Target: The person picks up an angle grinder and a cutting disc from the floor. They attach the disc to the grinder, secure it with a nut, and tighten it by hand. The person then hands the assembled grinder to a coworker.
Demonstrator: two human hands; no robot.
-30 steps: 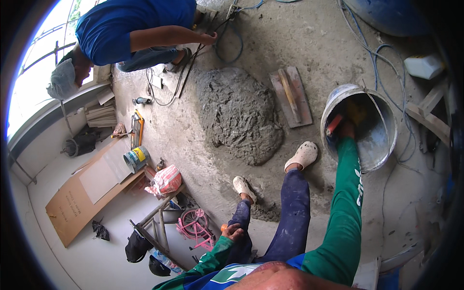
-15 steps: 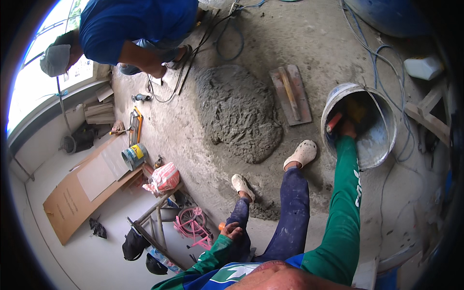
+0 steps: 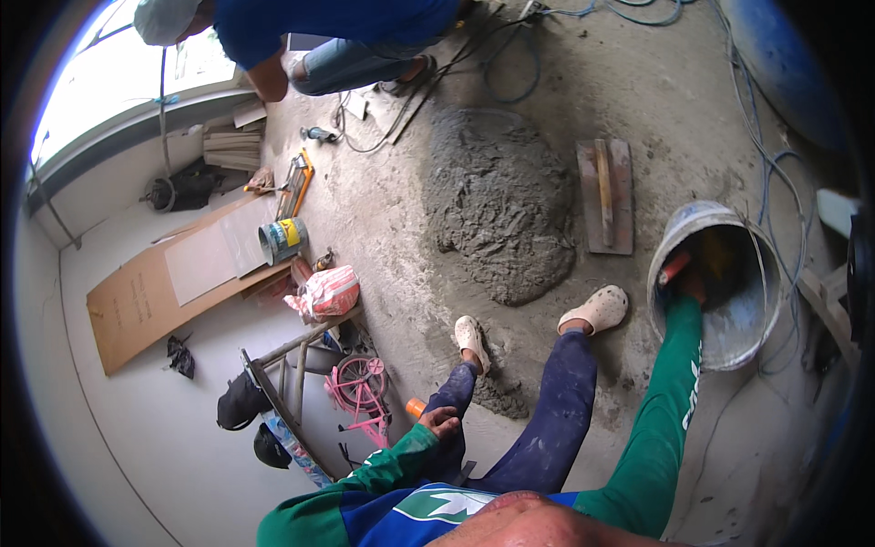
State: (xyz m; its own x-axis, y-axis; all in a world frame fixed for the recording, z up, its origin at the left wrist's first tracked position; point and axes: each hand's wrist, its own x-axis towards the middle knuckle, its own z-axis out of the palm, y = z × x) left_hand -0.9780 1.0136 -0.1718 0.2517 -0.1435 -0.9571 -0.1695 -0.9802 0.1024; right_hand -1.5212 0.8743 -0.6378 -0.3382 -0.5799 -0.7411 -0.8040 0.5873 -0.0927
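My right hand point(image 3: 694, 288) reaches down inside a grey-smeared bucket point(image 3: 740, 339), beside a red, handle-like piece point(image 3: 674, 266). Its fingers are hidden in the shadow, so whether it grips that piece is unclear. A dim yellowish patch shows deeper in the bucket. With fingers loosely stretched and nothing in them, my left hand point(image 3: 442, 423) rests open on my left leg near the knee. Ahead of my feet a mound of wet grey mortar point(image 3: 501, 210) is spread on the floor. A flat rectangular float point(image 3: 622, 196) with a wooden handle lies between mortar and bucket.
Another person in a blue shirt point(image 3: 337, 23) bends over at the far left, near cables and a power tool point(image 3: 318, 134). Along the left stand a cardboard sheet point(image 3: 128, 314), a small can point(image 3: 283, 240) and a pink bicycle point(image 3: 360, 383). A blue drum point(image 3: 788, 68) stands far right.
The whole view has shifted, so the scene sits farther right. My right hand stays in the bucket and my left on my leg. The other person's near arm has drawn back.
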